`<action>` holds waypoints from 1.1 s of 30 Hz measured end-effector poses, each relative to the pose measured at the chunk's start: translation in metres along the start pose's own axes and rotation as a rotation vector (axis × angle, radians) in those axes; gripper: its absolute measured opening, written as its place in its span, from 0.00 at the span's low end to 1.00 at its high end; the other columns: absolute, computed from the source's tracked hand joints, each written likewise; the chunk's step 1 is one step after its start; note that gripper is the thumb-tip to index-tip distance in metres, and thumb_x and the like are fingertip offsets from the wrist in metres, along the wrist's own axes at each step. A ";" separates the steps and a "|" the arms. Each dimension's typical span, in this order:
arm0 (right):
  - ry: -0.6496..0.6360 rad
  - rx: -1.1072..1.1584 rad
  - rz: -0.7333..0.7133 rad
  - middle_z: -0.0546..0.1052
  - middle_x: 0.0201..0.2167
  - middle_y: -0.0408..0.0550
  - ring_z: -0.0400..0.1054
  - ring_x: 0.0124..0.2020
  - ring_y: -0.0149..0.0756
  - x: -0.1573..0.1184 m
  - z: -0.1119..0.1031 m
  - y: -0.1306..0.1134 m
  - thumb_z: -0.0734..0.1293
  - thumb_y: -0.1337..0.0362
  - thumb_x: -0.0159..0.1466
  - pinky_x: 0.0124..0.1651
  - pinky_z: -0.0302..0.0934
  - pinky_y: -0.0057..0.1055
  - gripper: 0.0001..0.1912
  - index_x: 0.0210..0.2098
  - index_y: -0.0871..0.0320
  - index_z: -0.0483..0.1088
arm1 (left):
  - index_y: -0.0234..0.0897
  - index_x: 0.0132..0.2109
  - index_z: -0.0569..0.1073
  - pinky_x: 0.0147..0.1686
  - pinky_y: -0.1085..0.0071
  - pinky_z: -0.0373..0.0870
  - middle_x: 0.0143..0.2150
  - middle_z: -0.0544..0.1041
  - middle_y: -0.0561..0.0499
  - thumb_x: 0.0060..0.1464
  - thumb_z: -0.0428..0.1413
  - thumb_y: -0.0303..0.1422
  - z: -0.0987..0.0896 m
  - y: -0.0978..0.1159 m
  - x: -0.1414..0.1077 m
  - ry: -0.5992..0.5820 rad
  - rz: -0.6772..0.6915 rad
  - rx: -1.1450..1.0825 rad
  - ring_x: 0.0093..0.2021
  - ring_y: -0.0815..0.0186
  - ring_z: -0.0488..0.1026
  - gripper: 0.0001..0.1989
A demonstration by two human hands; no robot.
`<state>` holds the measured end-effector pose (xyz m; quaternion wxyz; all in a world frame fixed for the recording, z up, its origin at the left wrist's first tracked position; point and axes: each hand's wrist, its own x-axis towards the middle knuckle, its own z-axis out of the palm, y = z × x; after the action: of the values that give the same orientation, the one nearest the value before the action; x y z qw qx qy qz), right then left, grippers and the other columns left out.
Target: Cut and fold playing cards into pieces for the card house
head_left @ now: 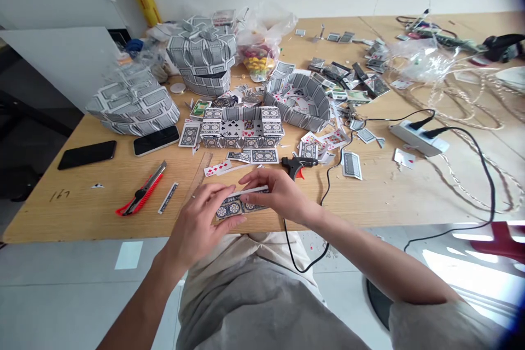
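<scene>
At the table's front edge, a folded strip of patterned playing cards (229, 209) is held between both hands. My left hand (203, 209) grips its left end, thumb below and fingers on top. My right hand (273, 194) has its fingers along the top of the strip's right part, which it partly hides. Just beyond stands an open box built of playing cards (241, 141), with loose cards (264, 156) in front of it. A black glue gun (296, 164) with a red trigger lies past my right hand. A red utility knife (141, 190) rests to the left.
Two phones (87, 155) lie at the left. Behind are woven card baskets (133, 101), an open card tray (315, 104) and a bag of colourful items (258, 60). A power strip (418, 138), black cord (488, 175) and twisted rope (463, 186) spread rightward.
</scene>
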<state>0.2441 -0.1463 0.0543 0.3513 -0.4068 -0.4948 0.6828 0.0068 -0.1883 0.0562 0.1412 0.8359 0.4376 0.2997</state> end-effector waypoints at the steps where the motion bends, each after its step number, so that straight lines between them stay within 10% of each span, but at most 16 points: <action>1: 0.011 -0.002 -0.001 0.85 0.35 0.47 0.81 0.38 0.36 0.004 -0.003 -0.002 0.84 0.59 0.55 0.44 0.75 0.33 0.21 0.44 0.59 0.81 | 0.43 0.67 0.75 0.60 0.56 0.77 0.56 0.81 0.42 0.65 0.66 0.42 -0.003 -0.002 0.007 0.000 0.051 0.060 0.58 0.52 0.80 0.27; 7: 0.078 -0.150 -0.178 0.85 0.38 0.47 0.78 0.38 0.35 0.048 -0.034 -0.035 0.84 0.54 0.55 0.45 0.72 0.34 0.18 0.39 0.59 0.82 | 0.39 0.60 0.80 0.61 0.55 0.75 0.53 0.84 0.43 0.68 0.63 0.43 -0.020 -0.030 0.084 -0.048 0.271 0.201 0.55 0.52 0.81 0.19; 15: 0.007 -0.672 -0.372 0.85 0.41 0.50 0.74 0.43 0.39 0.127 -0.094 -0.074 0.81 0.59 0.55 0.50 0.68 0.38 0.19 0.44 0.59 0.83 | 0.40 0.56 0.83 0.60 0.57 0.73 0.54 0.85 0.43 0.66 0.64 0.48 -0.003 -0.093 0.189 -0.104 0.100 0.070 0.54 0.53 0.80 0.21; 33: 0.077 -0.949 -0.370 0.79 0.34 0.44 0.68 0.36 0.35 0.134 -0.095 -0.070 0.79 0.63 0.57 0.44 0.59 0.35 0.12 0.39 0.59 0.81 | 0.41 0.56 0.83 0.60 0.58 0.72 0.56 0.85 0.44 0.68 0.58 0.54 0.015 -0.117 0.188 -0.173 0.099 -0.016 0.56 0.53 0.80 0.24</action>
<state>0.2786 0.0277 0.0771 0.2605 -0.4520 -0.8009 0.2938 0.0227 0.0329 0.0577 0.1702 0.8782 0.3793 0.2367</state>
